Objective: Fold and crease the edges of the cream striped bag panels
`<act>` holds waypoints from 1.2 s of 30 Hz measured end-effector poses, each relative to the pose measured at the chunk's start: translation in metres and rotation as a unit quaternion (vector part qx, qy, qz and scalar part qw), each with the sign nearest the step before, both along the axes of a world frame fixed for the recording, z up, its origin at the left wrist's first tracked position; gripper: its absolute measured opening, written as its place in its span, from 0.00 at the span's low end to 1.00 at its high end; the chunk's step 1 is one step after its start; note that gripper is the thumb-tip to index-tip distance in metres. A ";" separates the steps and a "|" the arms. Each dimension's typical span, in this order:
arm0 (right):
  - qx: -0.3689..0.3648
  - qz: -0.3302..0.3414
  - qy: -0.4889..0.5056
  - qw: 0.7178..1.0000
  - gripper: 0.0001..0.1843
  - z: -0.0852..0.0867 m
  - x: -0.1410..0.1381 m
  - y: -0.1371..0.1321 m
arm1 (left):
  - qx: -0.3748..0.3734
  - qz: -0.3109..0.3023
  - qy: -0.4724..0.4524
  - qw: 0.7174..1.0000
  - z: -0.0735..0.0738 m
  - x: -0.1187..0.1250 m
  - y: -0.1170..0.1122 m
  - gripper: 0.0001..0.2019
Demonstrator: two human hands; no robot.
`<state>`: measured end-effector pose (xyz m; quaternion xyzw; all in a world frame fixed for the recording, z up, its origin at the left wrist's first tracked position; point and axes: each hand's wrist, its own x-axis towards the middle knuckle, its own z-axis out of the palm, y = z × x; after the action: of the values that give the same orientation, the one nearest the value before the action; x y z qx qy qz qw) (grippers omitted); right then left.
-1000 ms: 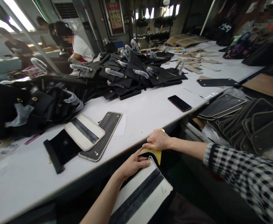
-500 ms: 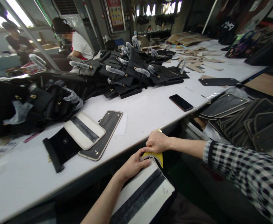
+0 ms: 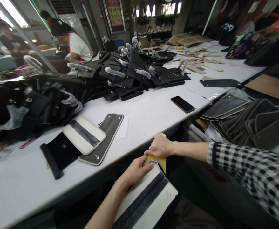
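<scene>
My right hand [image 3: 160, 148] is closed around a yellow tool [image 3: 163, 163] with a flared end and a curved edge. The flared end sits against the near corner of a white bag panel with a black stripe [image 3: 147, 198], which lies slanted over my lap. My left hand [image 3: 137, 171] grips that panel's upper end, thumb on top and the other fingers mostly hidden; its fingertips meet my right hand. A thin pale loop of cord or edging shows at the panel's tip beside the tool.
On the white table [image 3: 144, 114] lie a similar striped panel [image 3: 84, 135], a dark grey board [image 3: 113, 127] and a phone [image 3: 182, 104]. Black bags [image 3: 134, 68] are heaped behind. Dark panels [image 3: 258, 124] are stacked at right. Two people work at far left.
The view has shifted slightly. Both hands keep nearly the same place on the tool and panel, with the tool's flared end tilted a little differently.
</scene>
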<state>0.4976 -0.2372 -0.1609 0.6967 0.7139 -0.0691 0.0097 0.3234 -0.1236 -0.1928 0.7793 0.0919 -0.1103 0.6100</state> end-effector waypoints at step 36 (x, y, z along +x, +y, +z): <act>-0.051 -0.179 0.013 0.982 0.37 -0.004 -0.043 -0.040 | 0.034 -0.030 0.022 0.999 0.022 -0.001 -0.008 0.23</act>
<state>0.4550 -0.2774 -0.1649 0.8108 0.5734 -0.1153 0.0229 0.3221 -0.1320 -0.1712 0.7993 0.0856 -0.1424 0.5776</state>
